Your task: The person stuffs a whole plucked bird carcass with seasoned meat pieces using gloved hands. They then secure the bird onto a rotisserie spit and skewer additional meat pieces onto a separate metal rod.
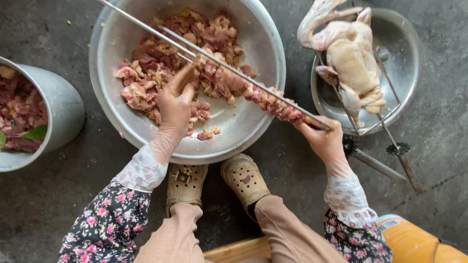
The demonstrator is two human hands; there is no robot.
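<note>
A large metal bowl (253,39) on the floor holds chopped raw marinated meat (156,58). A long two-pronged metal skewer (146,29) lies slanted across it, with meat pieces (263,97) threaded along its lower part. My left hand (176,104), in a thin clear glove, presses meat against the skewer near the bowl's middle. Gloved too, my right hand (325,141) grips the skewer's lower end just outside the bowl's right rim.
A second metal bowl (407,58) at the right holds a whole raw chicken (351,58) on another skewer with a geared handle (399,156). A grey pot (61,112) of meat stands at the left. My beige clogs (243,178) rest below the bowl; an orange container (414,241) sits bottom right.
</note>
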